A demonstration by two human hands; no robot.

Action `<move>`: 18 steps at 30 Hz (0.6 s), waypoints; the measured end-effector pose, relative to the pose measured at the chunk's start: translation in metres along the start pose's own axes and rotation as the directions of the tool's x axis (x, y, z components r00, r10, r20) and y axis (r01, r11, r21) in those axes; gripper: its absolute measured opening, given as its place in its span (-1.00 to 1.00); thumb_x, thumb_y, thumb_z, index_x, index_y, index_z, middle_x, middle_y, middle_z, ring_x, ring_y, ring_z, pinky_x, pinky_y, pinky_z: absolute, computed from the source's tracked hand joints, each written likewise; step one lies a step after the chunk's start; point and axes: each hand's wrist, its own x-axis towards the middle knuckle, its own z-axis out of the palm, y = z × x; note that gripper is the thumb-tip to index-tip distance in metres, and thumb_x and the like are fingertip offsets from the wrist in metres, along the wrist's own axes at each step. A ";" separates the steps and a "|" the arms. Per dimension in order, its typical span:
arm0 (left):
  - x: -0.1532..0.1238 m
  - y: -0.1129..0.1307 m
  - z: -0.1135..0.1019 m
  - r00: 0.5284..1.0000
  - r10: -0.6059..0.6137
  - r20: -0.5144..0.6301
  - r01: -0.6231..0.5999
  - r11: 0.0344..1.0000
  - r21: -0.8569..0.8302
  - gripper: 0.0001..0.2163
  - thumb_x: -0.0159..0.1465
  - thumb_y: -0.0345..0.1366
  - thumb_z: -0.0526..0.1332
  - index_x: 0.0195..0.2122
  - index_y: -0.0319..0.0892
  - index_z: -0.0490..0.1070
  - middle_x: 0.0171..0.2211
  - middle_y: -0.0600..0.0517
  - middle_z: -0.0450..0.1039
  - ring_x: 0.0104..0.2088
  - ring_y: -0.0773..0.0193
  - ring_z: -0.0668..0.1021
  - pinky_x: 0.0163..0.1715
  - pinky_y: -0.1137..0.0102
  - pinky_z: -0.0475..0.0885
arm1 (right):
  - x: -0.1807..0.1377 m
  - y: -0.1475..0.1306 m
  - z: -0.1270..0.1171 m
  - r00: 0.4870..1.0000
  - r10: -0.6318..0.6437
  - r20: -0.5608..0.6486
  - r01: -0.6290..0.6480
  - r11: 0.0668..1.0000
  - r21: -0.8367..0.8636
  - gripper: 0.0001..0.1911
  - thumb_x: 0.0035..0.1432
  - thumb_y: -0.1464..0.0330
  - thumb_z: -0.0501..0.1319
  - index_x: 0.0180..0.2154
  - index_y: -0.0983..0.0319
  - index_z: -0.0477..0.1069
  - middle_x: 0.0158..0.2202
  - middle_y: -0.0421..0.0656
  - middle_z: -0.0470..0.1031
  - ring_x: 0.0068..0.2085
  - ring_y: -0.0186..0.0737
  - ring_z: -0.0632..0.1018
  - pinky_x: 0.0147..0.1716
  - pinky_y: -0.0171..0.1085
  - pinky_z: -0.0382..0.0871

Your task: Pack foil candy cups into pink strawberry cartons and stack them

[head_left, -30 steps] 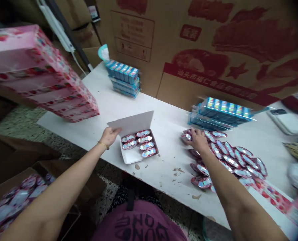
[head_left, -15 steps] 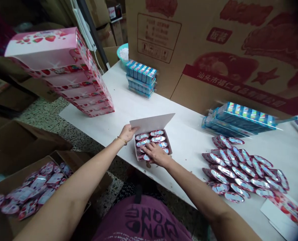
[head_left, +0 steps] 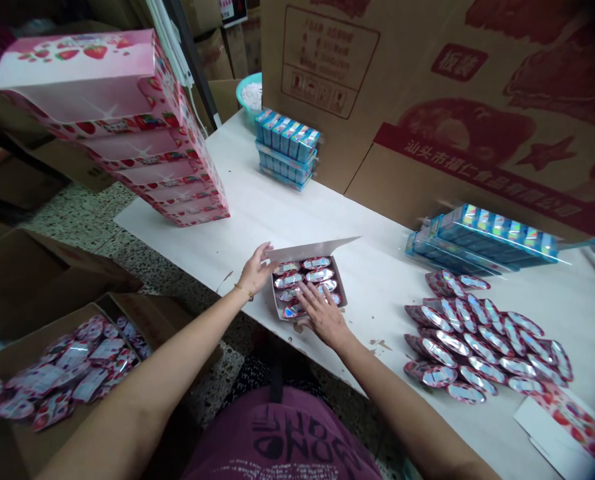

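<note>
A small box with its lid raised stands near the table's front edge. Several shiny pink-and-silver packets stand in rows inside it. My left hand is at the box's left rear corner, fingers apart, close to the lid's left end; whether it touches the lid is hard to tell. Flat over the front right packets lies my right hand, its fingers stretched out and covering part of them.
Strawberry-printed boxes form a tall stack at the left. Loose packets and a flat carton lie right. Blue packs stand before a large cardboard box. An open carton at lower left holds more packets.
My left fingers have loosened from the lid's edge and spread. The lid has tipped lower toward the back. My right fingers have straightened over the packets.
</note>
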 end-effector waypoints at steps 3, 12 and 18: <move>-0.036 -0.036 0.016 0.993 -0.119 -0.026 0.121 0.989 0.088 -0.38 0.19 -0.08 0.09 0.22 -0.22 -0.03 0.24 -0.19 -0.01 0.22 0.10 0.14 0.18 0.15 0.05 | -0.005 -0.005 0.008 0.998 -0.059 0.025 0.058 0.998 0.038 -0.29 0.13 0.10 0.10 0.23 0.20 -0.05 0.26 -0.10 0.01 0.25 -0.08 0.03 0.18 0.08 -0.20; -0.067 -0.077 0.061 0.989 -0.079 -0.122 0.089 0.993 0.073 -0.37 0.24 0.09 -0.14 0.25 -0.16 -0.12 0.29 -0.05 -0.15 0.27 0.20 -0.06 0.24 0.23 -0.17 | -0.016 0.017 0.004 0.978 -0.185 -0.092 0.189 0.982 0.028 -0.67 0.22 0.44 0.01 0.01 0.24 0.30 -0.01 -0.06 0.38 -0.05 -0.15 0.36 -0.01 -0.07 0.18; -0.065 -0.074 0.059 0.989 -0.076 -0.128 0.091 0.989 0.120 -0.33 0.22 0.13 -0.17 0.25 -0.20 -0.10 0.28 -0.08 -0.13 0.27 0.19 -0.03 0.24 0.25 -0.16 | 0.002 -0.015 0.018 0.976 -0.040 -0.212 0.069 0.989 0.133 -0.83 0.17 0.44 0.07 -0.27 0.27 0.43 -0.36 -0.09 0.43 -0.32 -0.20 0.39 -0.40 -0.23 0.29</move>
